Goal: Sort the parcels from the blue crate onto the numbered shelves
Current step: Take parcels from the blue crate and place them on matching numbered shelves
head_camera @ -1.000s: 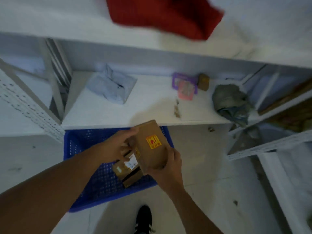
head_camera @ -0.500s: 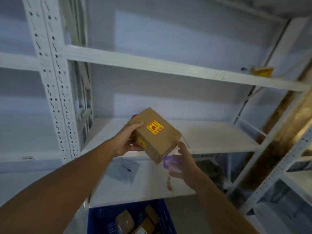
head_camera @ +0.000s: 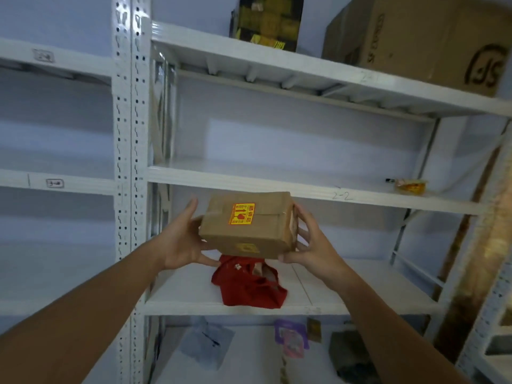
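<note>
Between both hands, a brown box (head_camera: 248,224) is held in the air in front of the white shelves (head_camera: 277,187). A yellow and red sticker (head_camera: 242,214) sits on its top face. The left hand (head_camera: 181,239) presses against the box's left end, fingers up and thumb underneath. The right hand (head_camera: 310,245) clamps the right end, fingers spread along the side. The box hangs at about the height of the shelf edge marked 2-2 (head_camera: 342,195), and above a red bag (head_camera: 249,284) lying on the shelf below. A small yellow packet (head_camera: 410,186) lies far right on the 2-2 shelf. One level higher stands a large carton (head_camera: 421,37). Lowest in view are a grey pouch (head_camera: 206,343) and a purple packet (head_camera: 291,338).
</note>
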Demonstrator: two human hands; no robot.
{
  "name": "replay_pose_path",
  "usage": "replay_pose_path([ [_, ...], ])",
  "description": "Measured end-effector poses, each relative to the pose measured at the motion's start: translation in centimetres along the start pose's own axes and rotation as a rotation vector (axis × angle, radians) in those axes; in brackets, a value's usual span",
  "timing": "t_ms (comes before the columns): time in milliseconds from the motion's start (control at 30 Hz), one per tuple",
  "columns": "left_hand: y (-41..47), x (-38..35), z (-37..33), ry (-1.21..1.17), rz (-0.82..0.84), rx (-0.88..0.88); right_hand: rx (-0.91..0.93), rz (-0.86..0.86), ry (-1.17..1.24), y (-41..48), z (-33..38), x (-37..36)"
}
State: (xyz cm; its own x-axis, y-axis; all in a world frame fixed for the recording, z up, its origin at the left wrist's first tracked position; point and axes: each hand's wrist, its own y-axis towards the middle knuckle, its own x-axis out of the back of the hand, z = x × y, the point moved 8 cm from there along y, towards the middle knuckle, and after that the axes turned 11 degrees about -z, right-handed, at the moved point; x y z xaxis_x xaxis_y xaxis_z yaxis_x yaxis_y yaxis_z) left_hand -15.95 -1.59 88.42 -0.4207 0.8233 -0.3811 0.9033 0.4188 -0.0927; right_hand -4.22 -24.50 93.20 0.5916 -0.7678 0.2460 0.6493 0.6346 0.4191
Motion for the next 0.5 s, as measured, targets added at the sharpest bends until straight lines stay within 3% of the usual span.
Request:
replay_pose_path([
  [133,-0.2,-1.5,-0.6,0.141,0.004,-0.095,0.032,0.087,-0.051,0.1,1.8,-0.7],
  [267,0.7,-0.2,-1.7,0.089,-0.105,-0.228,-0.208,0.191,0.082,0.0,0.7,-0.6],
  [367,0.8,0.7,-2.1,0.035,-0.122,-0.268,-0.363,0.148,0.229,-0.3,-0.4,-0.8],
  [500,0.8,0.2,-0.9,-0.011,-0.002,-0.179,-0.243,0.018,0.152,0.1,0.4,-2.5],
])
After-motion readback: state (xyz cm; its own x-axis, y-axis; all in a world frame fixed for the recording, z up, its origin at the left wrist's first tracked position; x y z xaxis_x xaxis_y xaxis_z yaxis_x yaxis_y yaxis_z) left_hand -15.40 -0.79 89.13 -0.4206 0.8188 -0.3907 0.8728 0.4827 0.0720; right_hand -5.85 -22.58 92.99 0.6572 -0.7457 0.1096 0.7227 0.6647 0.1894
